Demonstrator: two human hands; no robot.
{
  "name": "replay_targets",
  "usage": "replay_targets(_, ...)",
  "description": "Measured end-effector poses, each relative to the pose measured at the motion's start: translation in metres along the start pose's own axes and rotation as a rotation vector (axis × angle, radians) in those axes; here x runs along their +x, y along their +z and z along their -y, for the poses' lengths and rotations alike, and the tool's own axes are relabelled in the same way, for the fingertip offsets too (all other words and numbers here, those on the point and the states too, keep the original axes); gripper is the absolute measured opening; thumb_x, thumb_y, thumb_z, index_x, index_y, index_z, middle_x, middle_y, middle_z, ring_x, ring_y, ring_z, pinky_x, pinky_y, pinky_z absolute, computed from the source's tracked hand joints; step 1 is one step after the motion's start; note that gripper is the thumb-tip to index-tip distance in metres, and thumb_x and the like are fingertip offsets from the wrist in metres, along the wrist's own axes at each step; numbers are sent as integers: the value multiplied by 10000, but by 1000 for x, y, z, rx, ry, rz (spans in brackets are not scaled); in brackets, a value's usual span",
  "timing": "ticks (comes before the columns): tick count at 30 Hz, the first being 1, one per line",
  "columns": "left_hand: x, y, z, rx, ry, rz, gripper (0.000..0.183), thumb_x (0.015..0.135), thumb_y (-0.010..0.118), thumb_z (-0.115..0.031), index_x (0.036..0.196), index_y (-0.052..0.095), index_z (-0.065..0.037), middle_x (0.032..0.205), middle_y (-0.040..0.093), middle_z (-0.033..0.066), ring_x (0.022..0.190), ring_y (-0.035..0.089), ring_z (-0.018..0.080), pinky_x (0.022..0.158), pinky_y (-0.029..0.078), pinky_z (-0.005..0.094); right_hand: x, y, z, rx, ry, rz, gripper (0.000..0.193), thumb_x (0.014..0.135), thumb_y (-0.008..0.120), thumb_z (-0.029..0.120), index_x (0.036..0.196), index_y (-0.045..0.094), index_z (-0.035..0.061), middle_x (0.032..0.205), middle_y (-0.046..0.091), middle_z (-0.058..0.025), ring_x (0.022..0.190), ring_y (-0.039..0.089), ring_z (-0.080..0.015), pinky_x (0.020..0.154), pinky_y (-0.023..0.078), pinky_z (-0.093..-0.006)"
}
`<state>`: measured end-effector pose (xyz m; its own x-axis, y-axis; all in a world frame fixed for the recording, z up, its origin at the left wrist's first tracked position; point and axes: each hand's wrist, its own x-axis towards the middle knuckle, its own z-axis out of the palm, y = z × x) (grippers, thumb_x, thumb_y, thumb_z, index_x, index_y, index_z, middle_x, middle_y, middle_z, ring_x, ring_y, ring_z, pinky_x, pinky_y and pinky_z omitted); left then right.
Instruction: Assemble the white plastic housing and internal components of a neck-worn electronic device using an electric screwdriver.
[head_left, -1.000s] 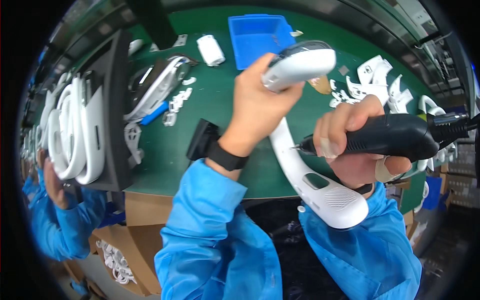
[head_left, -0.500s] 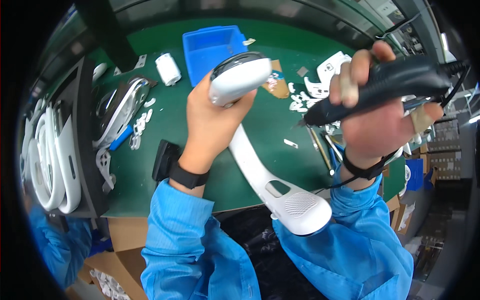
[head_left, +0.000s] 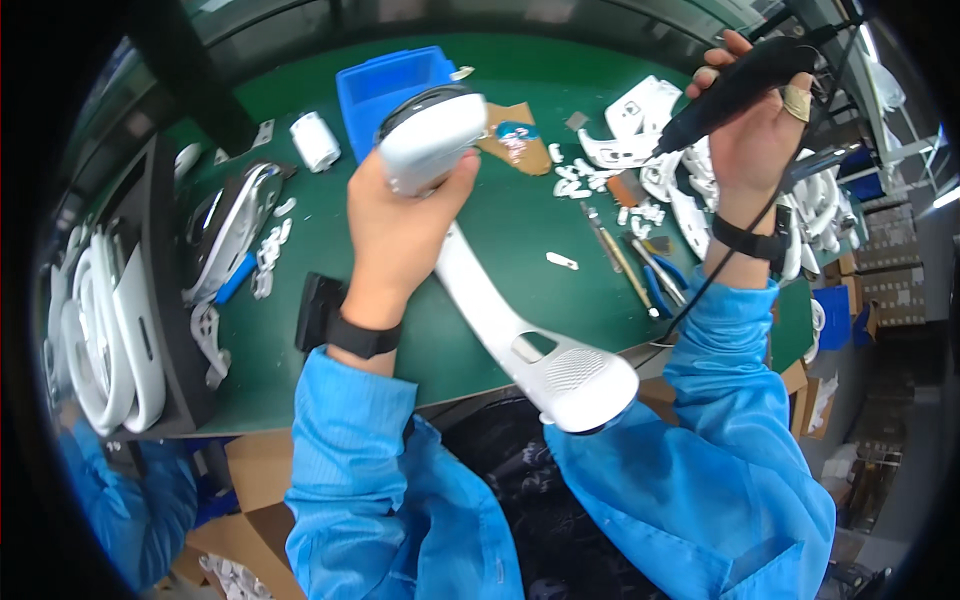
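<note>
My left hand (head_left: 400, 225) grips the white part (head_left: 492, 318) over the tabletop's (head_left: 530, 215) near edge; my right hand (head_left: 755, 140) holds the driver (head_left: 742, 92) well apart, likely handling, not driving; next calls for a firm left grip

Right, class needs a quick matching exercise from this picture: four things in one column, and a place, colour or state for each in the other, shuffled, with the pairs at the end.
Things
1. Long curved white part
2. Black corded tool
3. Bin
4. Small white block

Descriptions
A. Blue and open-topped
B. In the right hand
C. On the green table, left of the bin
D. In the left hand

Right pairs: 1-D, 2-B, 3-A, 4-C
</note>
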<state>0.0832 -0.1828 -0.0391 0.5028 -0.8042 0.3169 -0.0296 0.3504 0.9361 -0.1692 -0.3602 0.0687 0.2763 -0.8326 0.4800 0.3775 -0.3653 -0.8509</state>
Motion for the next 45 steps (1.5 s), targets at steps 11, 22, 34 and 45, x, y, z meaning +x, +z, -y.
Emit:
replay_targets(11, -3, -2, -1, 66, 37, 10, 210, 844, 780, -11, 1035, 700, 22, 955, 735, 75, 890, 715, 150, 788, 567, 289, -77, -43, 11, -349, -213, -716, 367, 1017, 529, 251, 1275, 557, -8, 1146, 660, -125, 999, 645, -217, 866, 497, -345)
replay_targets(22, -11, 4, -34, 346, 86, -14, 413, 821, 787, -65, 1201, 636, -3, 995, 731, 72, 875, 675, 132, 782, 536, 289, -206, 61, 53, -540, 93, 435, 717, 798, 851, 316, 1341, 492, 17, 1162, 637, -139, 995, 643, -187, 827, 506, -298)
replay_targets(34, -100, -6, -100, -850, -302, 37, 690, 1025, 512, -495, 1511, 356, -30, 1522, 401, 277, 1336, 521, 377, 1131, 430, 529, -198, 41, 36, 465, 338, 127, 596, 954, 638, 499, 1328, 481, 62, 1092, 679, -225, 645, 653, -125, 422, 448, -187)
replay_targets(45, -148, 6, -85, -776, -126, 336, 615, 870, 809, -249, 1329, 438, -77, 1052, 681, 126, 1151, 669, 330, 1138, 428, 548, -206, 41, 22, 633, 417, 118, 498, 1026, 527, 448, 1336, 542, 57, 1120, 664, -238, 504, 494, -84, 420, 413, -208)
